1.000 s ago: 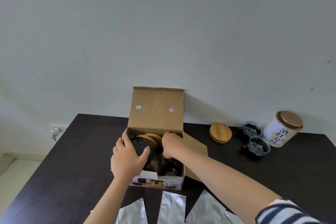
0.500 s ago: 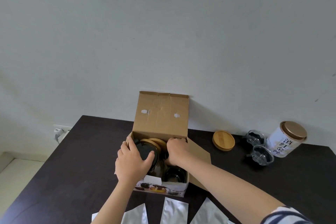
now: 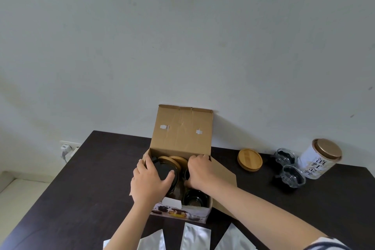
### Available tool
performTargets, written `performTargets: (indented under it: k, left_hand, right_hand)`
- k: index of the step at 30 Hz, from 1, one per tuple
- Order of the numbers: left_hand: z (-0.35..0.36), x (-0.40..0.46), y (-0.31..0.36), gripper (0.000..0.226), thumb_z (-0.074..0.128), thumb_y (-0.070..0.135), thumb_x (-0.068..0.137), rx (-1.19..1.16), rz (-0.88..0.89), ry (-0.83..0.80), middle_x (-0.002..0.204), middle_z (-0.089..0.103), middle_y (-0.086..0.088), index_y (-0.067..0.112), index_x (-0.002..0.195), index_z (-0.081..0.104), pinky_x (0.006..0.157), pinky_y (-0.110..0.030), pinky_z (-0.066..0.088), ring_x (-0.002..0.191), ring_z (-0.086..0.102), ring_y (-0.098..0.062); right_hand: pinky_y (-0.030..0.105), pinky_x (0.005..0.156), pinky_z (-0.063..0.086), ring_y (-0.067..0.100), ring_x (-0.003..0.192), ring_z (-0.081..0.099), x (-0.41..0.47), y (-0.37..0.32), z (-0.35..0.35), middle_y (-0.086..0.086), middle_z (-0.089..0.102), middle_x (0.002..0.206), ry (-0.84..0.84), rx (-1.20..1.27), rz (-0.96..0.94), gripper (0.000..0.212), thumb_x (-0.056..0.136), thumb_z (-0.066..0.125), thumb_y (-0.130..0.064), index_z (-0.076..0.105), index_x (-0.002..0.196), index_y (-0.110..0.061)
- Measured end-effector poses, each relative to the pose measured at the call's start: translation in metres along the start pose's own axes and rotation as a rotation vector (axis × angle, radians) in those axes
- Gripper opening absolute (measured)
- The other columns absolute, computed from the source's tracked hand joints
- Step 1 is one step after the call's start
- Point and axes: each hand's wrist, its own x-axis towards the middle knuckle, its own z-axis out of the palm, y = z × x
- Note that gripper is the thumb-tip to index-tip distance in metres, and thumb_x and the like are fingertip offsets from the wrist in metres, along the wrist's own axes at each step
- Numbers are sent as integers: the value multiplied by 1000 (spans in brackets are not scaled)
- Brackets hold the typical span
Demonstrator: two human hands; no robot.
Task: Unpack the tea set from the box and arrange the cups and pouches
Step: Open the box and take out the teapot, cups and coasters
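Wall socket with plug (image 3: 67, 147) far left, just off the dark surface (image 3: 85, 189).

Cardboard box (image 3: 180, 128) sits mid-surface against the wall, lid flap standing upright, right side flap folded out and down.

Left hand (image 3: 149, 181) is inside the box's left half, fingers and thumb curled round a dark round glass piece (image 3: 164, 170), thumb on its near rim. Can't tell whether it's a pot or a cup. Two bamboo discs (image 3: 176, 160) stand on edge just behind it.

Right hand (image 3: 199, 170) is at the box's right half, fingers curled down into it, knuckles up. What it has hold of is hidden, so the grip can't be read. A dark glass cup (image 3: 195, 198) sits in the near right corner of the box, just below that hand. Striped sleeve (image 3: 328, 244) at the lower right edge.

Three silver pouches (image 3: 195, 238) lie flat in a row at the near edge, in front of the box, partly cut off by the frame.

Right of the box: bamboo lid (image 3: 250, 160) flat on the surface, then two clear glass cups (image 3: 293, 175) side by side, one nearer than the other, then a white tin (image 3: 318, 161) with a copper lid, just beside the cups.
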Motion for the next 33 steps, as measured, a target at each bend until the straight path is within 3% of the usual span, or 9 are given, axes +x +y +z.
performTargets:
  k: [6,13,15,25,29,33]
  left_hand:
    - [0,0,0,102,38,76,77,0,-3,-4,150,30,-15,12,150,7,99,-41,43,133,36,-32]
    - [-1,-1,0,102,39,76,77,-3,5,-1,149,30,-16,11,150,8,99,-41,43,133,36,-33]
    - [-1,-1,0,103,40,76,77,4,6,-3,149,31,-16,11,150,9,99,-41,43,133,37,-33]
    - [-5,-2,3,103,40,76,77,20,-1,-14,147,33,-17,9,149,10,96,-41,45,130,39,-34]
    - [-6,-3,3,101,41,75,78,23,4,-7,146,35,-18,8,149,13,93,-42,46,128,41,-35]
    - [-6,-3,3,101,42,73,80,24,2,-20,146,33,-19,7,149,11,94,-43,46,128,40,-37]
  right_hand:
    - [27,67,50,22,84,60,0,1,1,11,60,102,19,77,1,54,69,80,-42,56,103,-8]
    - [30,83,46,27,107,48,-6,8,9,12,52,116,133,176,-64,61,68,78,-40,50,112,-8]
    - [28,80,43,25,107,45,-9,12,9,10,52,115,160,184,-96,61,69,75,-43,50,112,-8]
    - [18,61,37,13,88,37,-33,36,-22,-1,44,93,424,318,-211,46,68,74,-44,43,86,-15]
    - [15,54,32,12,70,42,-54,64,-36,-5,44,79,550,445,-122,48,64,78,-48,42,80,-19]
    - [16,52,33,9,67,44,-82,111,-30,-5,49,81,553,491,43,50,63,81,-46,46,85,-18]
